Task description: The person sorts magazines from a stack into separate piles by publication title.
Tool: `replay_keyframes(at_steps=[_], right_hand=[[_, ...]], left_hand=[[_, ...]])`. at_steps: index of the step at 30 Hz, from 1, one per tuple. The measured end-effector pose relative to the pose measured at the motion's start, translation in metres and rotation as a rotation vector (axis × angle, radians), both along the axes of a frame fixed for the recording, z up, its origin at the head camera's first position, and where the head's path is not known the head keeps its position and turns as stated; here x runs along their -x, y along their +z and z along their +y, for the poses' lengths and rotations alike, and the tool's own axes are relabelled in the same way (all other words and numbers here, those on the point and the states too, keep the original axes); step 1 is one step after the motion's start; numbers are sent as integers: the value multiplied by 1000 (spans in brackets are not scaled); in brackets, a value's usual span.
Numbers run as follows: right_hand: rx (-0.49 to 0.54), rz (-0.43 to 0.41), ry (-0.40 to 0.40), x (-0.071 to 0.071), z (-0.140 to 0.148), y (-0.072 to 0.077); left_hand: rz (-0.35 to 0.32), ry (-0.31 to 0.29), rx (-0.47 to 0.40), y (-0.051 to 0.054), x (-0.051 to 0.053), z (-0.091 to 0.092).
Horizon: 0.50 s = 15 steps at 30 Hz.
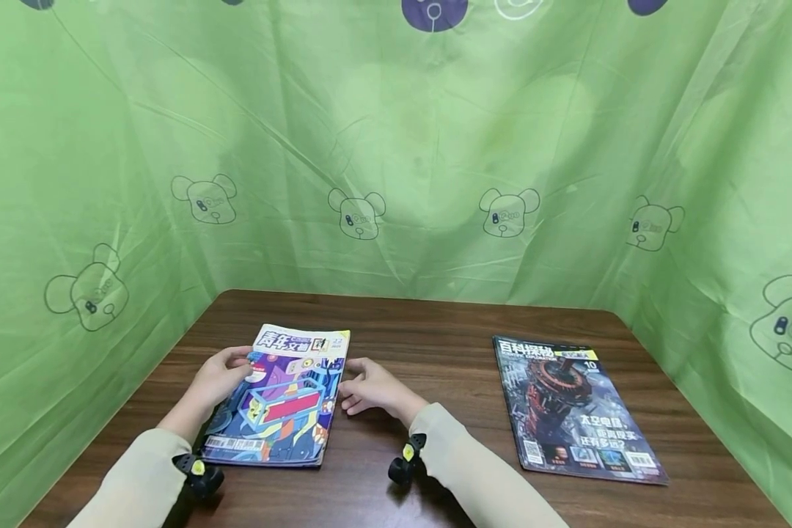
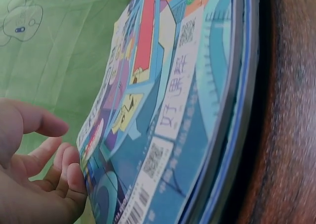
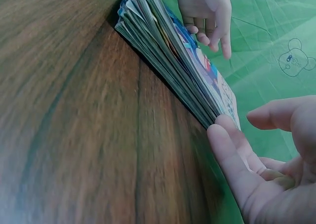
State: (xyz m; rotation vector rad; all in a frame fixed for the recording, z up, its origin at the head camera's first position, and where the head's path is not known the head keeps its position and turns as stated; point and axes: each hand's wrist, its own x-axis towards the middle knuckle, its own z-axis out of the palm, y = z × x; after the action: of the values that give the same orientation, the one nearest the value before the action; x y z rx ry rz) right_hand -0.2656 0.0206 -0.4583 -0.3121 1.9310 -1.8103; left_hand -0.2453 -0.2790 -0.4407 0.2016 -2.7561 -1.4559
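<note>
A small stack of magazines (image 1: 277, 407) lies on the left half of the table, with a colourful purple and blue cover on top. My left hand (image 1: 218, 378) is at its left edge; in the left wrist view, bent fingertips (image 2: 74, 177) meet the side while the thumb stands apart. On the opposite side, my right hand (image 1: 376, 389) has its fingertips against the page edges, as the right wrist view shows, its thumb (image 3: 271, 114) raised clear of the cover. Neither hand pinches the stack. The pages (image 3: 163, 51) face the right wrist camera.
Another magazine (image 1: 577, 411), with a dark space-themed cover, lies flat at the right of the brown wooden table (image 1: 422, 323). Green curtains (image 1: 422, 147) with bear outlines hang behind and at both sides. Black wrist cameras are strapped over both pale sleeves (image 1: 482, 469).
</note>
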Motion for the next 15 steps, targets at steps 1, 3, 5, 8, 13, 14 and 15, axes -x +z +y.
replay_keyframes(at_steps=[1,3,5,8,13,14,15], right_hand=[[1,0,0,0,3,0],[3,2,3,1,8,-1],[6,3,6,1,15,-3],[4,3,13,1,24,-4],[-1,16,34,2,40,-2],[-4,18,38,3,43,-1],[-6,20,39,3,46,-1]], left_hand=[[-5,-3,-4,0,0,2],[-10,-13,-11,1,0,7],[-13,-24,-19,1,0,12],[-14,-46,-26,2,0,21],[6,-87,-27,5,3,37],[8,-94,-32,5,3,40],[10,-105,-37,6,4,44]])
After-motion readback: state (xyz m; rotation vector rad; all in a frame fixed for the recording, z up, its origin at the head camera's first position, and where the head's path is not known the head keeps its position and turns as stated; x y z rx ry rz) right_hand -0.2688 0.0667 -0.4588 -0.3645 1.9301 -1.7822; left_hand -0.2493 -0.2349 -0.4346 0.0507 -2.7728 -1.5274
